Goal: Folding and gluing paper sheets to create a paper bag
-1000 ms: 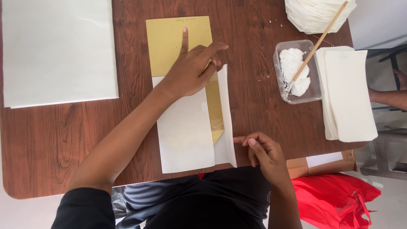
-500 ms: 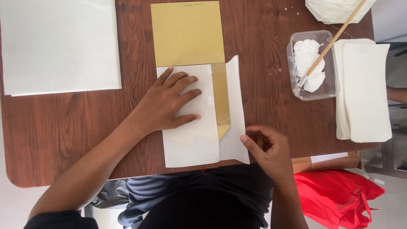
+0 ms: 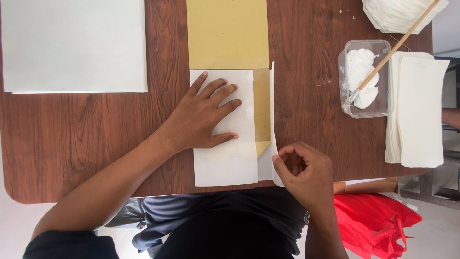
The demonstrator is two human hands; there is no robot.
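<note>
**Side flap half folded, paste tub waiting**

Nearest the body: right hand (image 3: 304,175) curled loosely at the near edge of the table (image 3: 96,144), thumb and forefinger pinching the lower end of the white side flap (image 3: 272,120) and holding it raised on edge. Just beyond: left hand (image 3: 203,117) spread flat, fingers splayed, palm down on the white folded panel (image 3: 225,163), gripping nothing, only pressing. Between panel and raised flap, a gold strip (image 3: 261,110) of the sheet's other face showing, with a small gold corner turned in near the bottom. Farther up, touching the panel's top edge, the gold sheet (image 3: 227,33) lying open and unfolded.

Judged from this: left panel already folded over and held down; right flap lifted but not yet laid across; top gold part not yet folded. Roughly midway through, more left than done. Slight sheen near the panel's right edge, possibly paste, hard to be sure.

To the right, well apart from the work: clear plastic tub (image 3: 364,79) holding a lump of white paste (image 3: 362,76), a wooden stick (image 3: 397,48) leaning in it, its lower end buried in the paste. Beside the tub, a stack of white folded papers (image 3: 419,110) overhanging the table edge. Far right corner: another heap of white paper (image 3: 393,14). Far left: large white sheet (image 3: 72,45), lying flat.
</note>
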